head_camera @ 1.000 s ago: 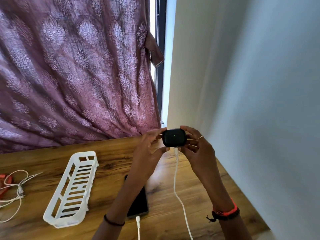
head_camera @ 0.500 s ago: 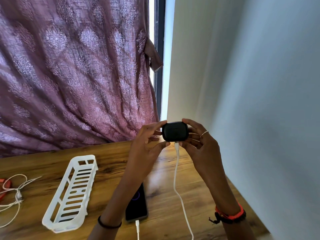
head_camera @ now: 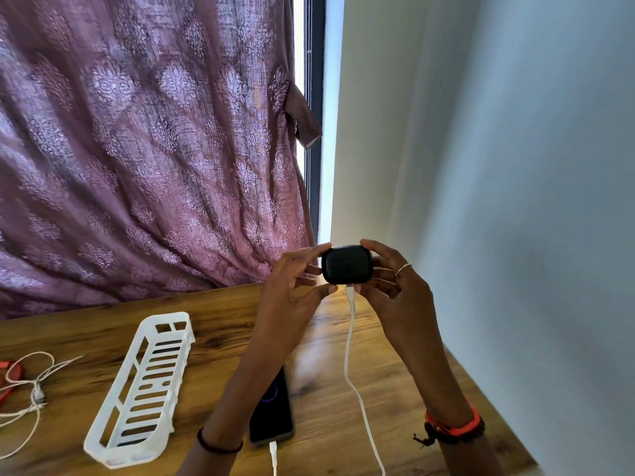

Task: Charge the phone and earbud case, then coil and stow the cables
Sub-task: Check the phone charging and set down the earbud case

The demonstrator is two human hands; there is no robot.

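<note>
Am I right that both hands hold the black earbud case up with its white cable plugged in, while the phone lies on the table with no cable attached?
Not quite. The head view shows the phone on the table with a white cable plugged into its near end. The rest stands: left hand and right hand hold the earbud case up, cable attached.

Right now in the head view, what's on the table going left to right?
Tangled white cord → white slotted plastic tray → black phone → white charging cable up to the black earbud case.
</note>
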